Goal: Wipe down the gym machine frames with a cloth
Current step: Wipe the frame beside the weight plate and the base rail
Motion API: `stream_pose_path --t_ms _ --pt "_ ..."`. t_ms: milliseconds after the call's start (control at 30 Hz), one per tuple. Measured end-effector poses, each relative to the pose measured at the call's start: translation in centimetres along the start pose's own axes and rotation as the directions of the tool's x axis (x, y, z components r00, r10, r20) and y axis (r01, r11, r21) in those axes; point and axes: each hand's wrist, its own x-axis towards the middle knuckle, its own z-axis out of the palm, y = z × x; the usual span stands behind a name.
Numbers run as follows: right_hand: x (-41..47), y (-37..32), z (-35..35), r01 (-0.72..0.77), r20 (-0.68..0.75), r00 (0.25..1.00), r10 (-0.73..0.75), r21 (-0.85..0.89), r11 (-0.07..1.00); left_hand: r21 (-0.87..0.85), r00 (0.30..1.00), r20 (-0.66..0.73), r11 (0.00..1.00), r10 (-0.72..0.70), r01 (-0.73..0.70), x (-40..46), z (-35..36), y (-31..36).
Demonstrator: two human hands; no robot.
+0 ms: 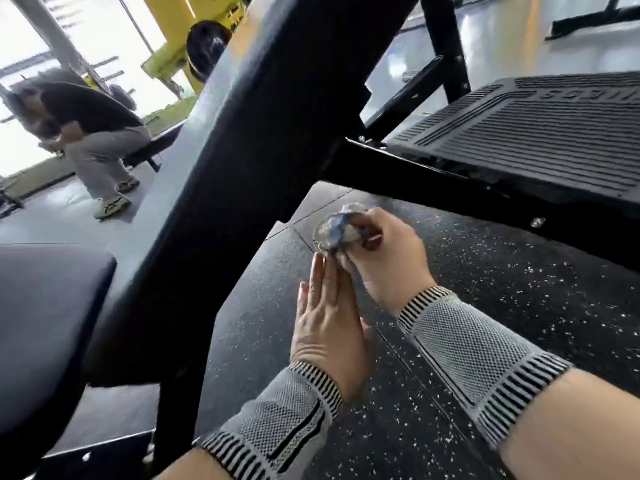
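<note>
Bunching the cloth [337, 230] in the right hand [388, 254], fingers curled around it, with the flat left hand [329, 323] touching it, suits pressing a firm pad onto the black frame [242, 168] just beside.

Cloth [337, 230] seen as whitish-grey w/ blue streak, bunched in right hand [388, 258]. Wrist sleeves [485, 355] on both forearms knitted grey mesh, edged w/ black-and-white striped bands. Machine frame [242, 140] is painted black; footplate [540, 133] black w/ ribbed line pattern. Seat pad [41, 323] shown dark navy-black. Floor mat [502, 306] black, flecked w/ white & yellowish specks. Far machine [173, 46] coloured yellow. Seated person [93, 133] noted in black top, light grey trousers, pale shoes w/ dark stripes
</note>
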Motion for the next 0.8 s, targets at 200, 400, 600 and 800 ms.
stream_pose_path --t_ms 200,400,600,800 --pt "-6.8 2.9 4.7 -0.085 0.224 0.973 0.055 0.129 0.988 0.143 0.989 0.136 0.989 -0.062 0.042 -7.9 2.9 -5.4" --pt "-11.6 1.5 9.8 -0.032 0.396 0.918 0.011 0.047 0.998 0.268 0.927 0.35 0.963 -0.137 0.042 -14.2 0.4 -11.2" --pt "-13.1 -1.7 11.8 0.21 0.279 0.942 -0.187 -0.054 0.976 0.323 0.916 0.361 0.945 -0.173 0.052 -16.5 -0.6 -15.1" --pt "-13.4 -3.0 16.4 0.38 0.305 0.889 -0.343 -0.072 0.922 0.21 0.929 0.237 0.949 -0.283 0.236 -17.1 2.5 -17.6"
